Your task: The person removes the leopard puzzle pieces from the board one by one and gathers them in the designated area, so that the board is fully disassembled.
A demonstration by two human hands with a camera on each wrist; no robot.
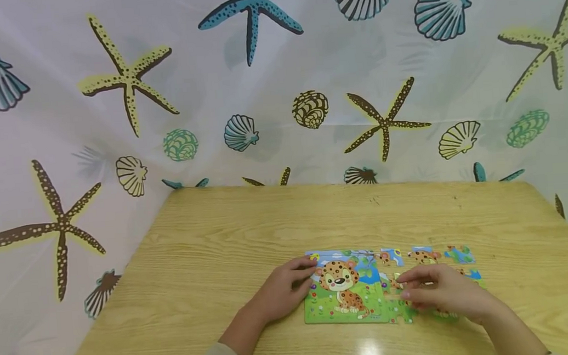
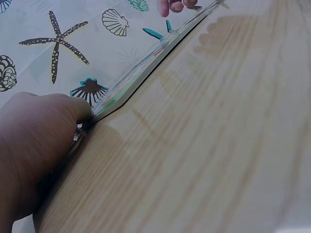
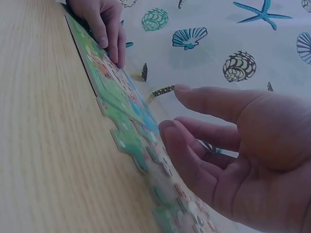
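Observation:
A jigsaw puzzle [image 1: 343,291] showing a spotted leopard cub on green grass lies flat on the wooden table [image 1: 248,229]. My left hand [image 1: 306,272] rests on the puzzle's left edge with its fingers lying straight on the picture, as the right wrist view confirms [image 3: 109,39]. My right hand [image 1: 408,290] hovers over the jagged right side of the puzzle [image 3: 121,97], fingers loosely curved and holding nothing [image 3: 175,111]. Three loose pieces [image 1: 423,255] lie in a row just beyond it. In the left wrist view my left hand [image 2: 73,116] touches the thin puzzle edge [image 2: 146,73].
A curtain printed with starfish and shells [image 1: 258,91] hangs close behind and to both sides of the table. Bare wood spreads across the far half and the left side [image 1: 182,283]. A light glare sits near the front edge [image 1: 370,353].

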